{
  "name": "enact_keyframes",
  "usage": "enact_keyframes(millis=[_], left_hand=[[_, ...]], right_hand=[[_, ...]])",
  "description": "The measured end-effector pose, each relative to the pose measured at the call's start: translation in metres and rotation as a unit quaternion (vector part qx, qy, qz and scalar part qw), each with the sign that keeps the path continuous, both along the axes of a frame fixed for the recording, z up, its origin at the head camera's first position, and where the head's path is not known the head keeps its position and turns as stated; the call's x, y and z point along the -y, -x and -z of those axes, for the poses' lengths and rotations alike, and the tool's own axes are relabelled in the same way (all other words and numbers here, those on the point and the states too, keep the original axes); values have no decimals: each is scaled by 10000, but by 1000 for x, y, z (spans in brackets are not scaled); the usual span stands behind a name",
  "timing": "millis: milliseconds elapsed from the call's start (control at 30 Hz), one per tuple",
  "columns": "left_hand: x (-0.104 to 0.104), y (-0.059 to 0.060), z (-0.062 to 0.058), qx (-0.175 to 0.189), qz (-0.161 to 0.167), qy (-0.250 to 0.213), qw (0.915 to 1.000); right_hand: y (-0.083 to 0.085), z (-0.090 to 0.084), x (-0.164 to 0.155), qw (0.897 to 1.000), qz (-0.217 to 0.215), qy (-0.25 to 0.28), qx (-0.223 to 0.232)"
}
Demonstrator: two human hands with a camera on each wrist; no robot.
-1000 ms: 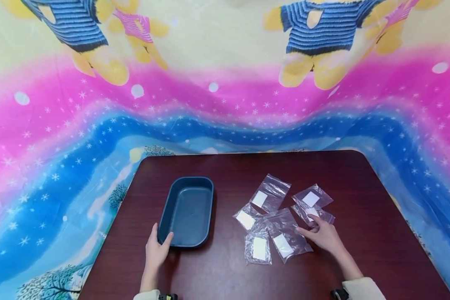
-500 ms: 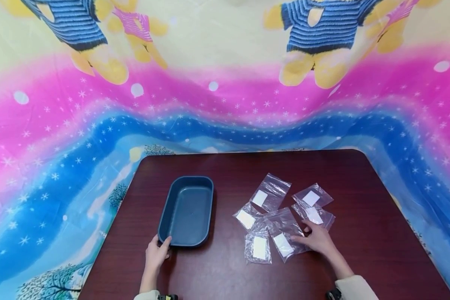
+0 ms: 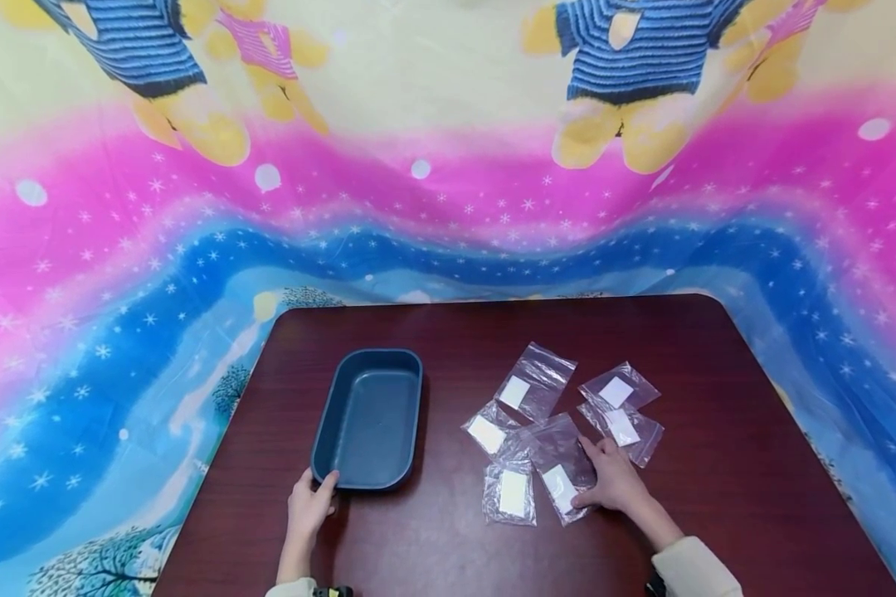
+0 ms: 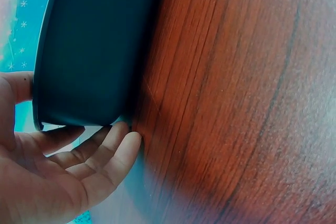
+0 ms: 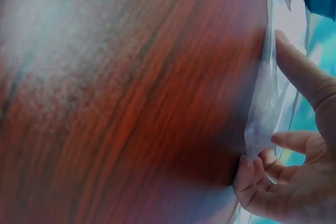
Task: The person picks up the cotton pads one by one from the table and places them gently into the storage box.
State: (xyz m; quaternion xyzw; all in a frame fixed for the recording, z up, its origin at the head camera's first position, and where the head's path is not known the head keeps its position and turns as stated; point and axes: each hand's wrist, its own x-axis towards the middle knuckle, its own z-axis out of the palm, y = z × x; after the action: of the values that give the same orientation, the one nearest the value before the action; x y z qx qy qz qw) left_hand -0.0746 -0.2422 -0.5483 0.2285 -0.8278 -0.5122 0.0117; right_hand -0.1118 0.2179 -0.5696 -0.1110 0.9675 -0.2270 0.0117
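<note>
A dark blue oblong tray [image 3: 328,414] with nothing in it lies on the left of the dark wood table [image 3: 717,481]. My left hand [image 3: 308,502] grips its near end, thumb over the rim and fingers [image 4: 105,153] curled against the outer wall of the tray [image 4: 89,51]. Several clear plastic bags with white labels lie to the right. My right hand [image 3: 611,482] rests on the largest bag [image 3: 556,452]. In the right wrist view the thumb and curled fingers [image 5: 252,174] pinch that bag's edge [image 5: 262,108].
Other bags lie around it: one at the back [image 3: 535,383], two at the right [image 3: 618,390] [image 3: 627,429], one at the left [image 3: 487,431], one at the front [image 3: 509,493]. A bright printed cloth [image 3: 448,207] hangs behind and around the table.
My right hand has slid left from the right-hand bags onto the largest bag and taken its edge. My left hand has stayed at the tray's near end, drawing back slightly.
</note>
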Motion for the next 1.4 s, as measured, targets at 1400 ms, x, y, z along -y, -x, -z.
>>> enact_keyframes(millis=[1400], left_hand=[[2, 2, 5, 4, -5, -56, 10000]], right_hand=[[4, -27, -13, 9693, 1109, 2195, 52]])
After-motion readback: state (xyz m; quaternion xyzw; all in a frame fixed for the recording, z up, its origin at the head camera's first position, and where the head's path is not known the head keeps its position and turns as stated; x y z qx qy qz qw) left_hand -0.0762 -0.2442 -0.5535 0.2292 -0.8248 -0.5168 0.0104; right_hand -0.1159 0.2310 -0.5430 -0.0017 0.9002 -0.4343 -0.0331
